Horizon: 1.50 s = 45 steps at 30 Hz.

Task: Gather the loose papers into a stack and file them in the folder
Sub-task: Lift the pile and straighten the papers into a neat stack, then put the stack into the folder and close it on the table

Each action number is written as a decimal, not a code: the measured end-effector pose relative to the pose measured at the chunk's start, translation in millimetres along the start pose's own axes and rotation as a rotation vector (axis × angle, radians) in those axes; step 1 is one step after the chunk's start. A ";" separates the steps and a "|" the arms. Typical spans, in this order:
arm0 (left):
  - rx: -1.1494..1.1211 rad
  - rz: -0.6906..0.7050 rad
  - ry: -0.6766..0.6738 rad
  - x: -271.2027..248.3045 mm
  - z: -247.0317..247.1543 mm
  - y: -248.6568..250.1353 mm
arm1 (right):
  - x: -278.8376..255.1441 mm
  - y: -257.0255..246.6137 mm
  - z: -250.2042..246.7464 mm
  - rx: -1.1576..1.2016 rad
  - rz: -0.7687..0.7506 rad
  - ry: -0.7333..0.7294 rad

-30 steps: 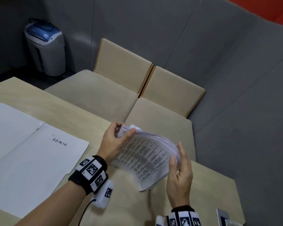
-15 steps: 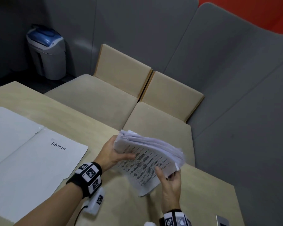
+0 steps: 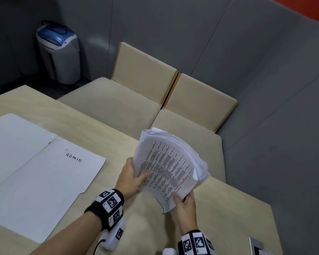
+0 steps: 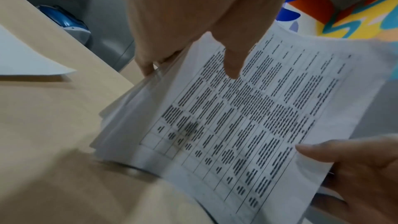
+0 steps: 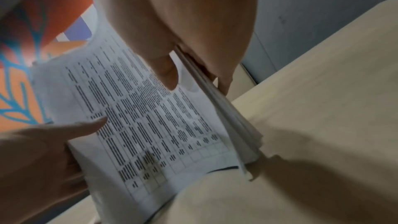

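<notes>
A thick stack of printed papers (image 3: 168,166) is held up on edge above the table (image 3: 228,214), its lower edge touching or near the tabletop. My left hand (image 3: 132,176) grips the stack's left side, thumb on the printed front sheet (image 4: 247,117). My right hand (image 3: 184,203) pinches the lower right corner, thumb on the front and fingers behind, as the right wrist view shows on the papers (image 5: 150,117). The open white folder (image 3: 44,168), marked "ADMIN", lies flat on the table to the left, apart from both hands.
Two beige seat cushions (image 3: 118,107) and a grey padded wall stand behind the table's far edge. A grey bin with a blue lid (image 3: 58,52) sits on the floor at the back left. A small grey device (image 3: 258,247) lies at the table's near right.
The stack has tipped from lying bowed between the hands to standing steeper on its lower edge. My right hand slid from the stack's right side to its lower right corner.
</notes>
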<state>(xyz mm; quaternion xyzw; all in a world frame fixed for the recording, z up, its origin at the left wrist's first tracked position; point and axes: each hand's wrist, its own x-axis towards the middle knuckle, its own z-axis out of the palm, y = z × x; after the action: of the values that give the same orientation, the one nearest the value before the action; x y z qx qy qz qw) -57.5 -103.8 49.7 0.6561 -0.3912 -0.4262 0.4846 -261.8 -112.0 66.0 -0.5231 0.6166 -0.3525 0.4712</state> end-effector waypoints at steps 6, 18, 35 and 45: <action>0.079 0.043 0.086 -10.1 3.0 3.0 | -11.4 -10.1 -9.4 0.082 0.001 0.021; 0.171 -0.316 -0.163 -72.7 -21.0 -8.7 | -21.6 18.9 -25.7 -0.159 -0.053 -0.060; 0.551 -0.383 0.547 -43.5 -380.8 -86.6 | -60.4 -23.2 175.7 0.337 0.156 -0.170; 0.864 -0.631 0.346 1.8 -497.8 -129.6 | -89.5 13.4 313.3 -0.080 0.361 0.011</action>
<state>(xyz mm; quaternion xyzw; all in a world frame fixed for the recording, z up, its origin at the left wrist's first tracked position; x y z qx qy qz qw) 423.2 74.1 6.9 0.9405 -0.2298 -0.2378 0.0778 32.4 -3.5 -23.8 -0.4202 0.7164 -0.2402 0.5024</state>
